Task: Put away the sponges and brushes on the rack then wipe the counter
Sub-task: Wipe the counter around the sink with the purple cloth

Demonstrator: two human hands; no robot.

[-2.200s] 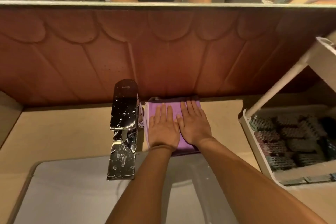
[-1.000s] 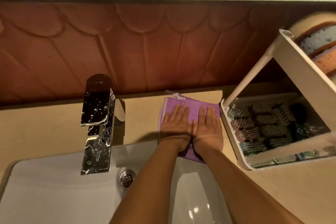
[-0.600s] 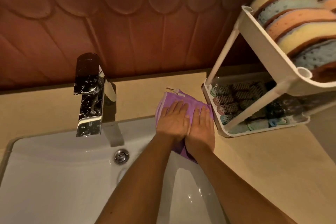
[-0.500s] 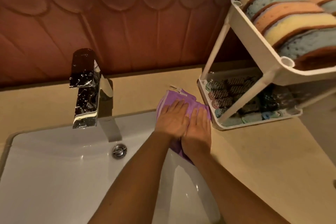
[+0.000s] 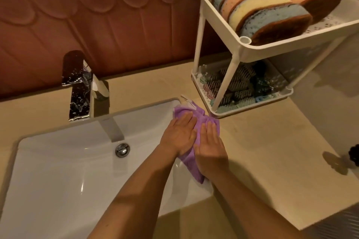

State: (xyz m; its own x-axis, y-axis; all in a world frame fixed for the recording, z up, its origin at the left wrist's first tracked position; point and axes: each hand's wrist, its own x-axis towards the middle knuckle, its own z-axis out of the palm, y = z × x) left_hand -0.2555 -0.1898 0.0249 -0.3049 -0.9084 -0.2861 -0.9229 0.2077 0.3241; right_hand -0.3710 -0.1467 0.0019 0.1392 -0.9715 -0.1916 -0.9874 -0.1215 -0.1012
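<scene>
Sliding rightward from the faucet [image 5: 78, 91], left hand [image 5: 179, 136] and right hand [image 5: 210, 149] pressed the purple cloth [image 5: 201, 115] with flat fingers [image 5: 187, 120] on the counter [image 5: 272, 141] at the sink [image 5: 58, 170] rim, beside the rack [image 5: 272, 48]: sponges [image 5: 262, 6] above, brushes [image 5: 237, 85] below.

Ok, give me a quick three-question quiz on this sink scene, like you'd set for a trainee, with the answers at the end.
1. True or false: the sponges sit on the lower tier of the rack.
2. What do the left hand and right hand press flat on? A) purple cloth B) a loose brush C) the faucet
3. Fill in: the cloth lies just in front of the rack, partly over the edge of the ____.

Key
1. False: they fill the upper tier; the brushes are below.
2. A
3. sink
</scene>
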